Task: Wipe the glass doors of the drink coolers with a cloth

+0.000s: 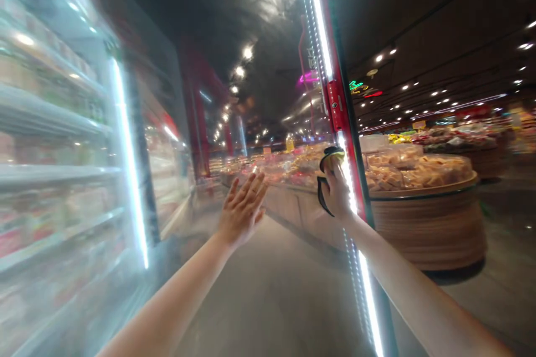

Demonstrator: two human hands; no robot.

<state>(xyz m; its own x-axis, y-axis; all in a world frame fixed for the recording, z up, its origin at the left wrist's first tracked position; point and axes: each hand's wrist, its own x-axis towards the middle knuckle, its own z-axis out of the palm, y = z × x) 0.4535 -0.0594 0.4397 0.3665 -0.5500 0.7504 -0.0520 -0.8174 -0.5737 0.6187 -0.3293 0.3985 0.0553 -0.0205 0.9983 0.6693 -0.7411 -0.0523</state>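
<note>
My left hand is held out in mid-view with its palm turned forward and its fingers stretched out; nothing is in it. It is in front of the clear glass of a door, and whether it touches the glass cannot be told. My right hand is at the edge of this door, beside its lit red frame. Its fingers are closed against a small dark thing with a yellowish edge, which I cannot make out. A thin dark curved strip shows left of that hand.
Lit refrigerator shelves, blurred by motion, fill the left side. A vertical light strip marks their right edge. Beyond the door, a rounded wooden display bin holds wrapped tan goods. Grey floor runs ahead.
</note>
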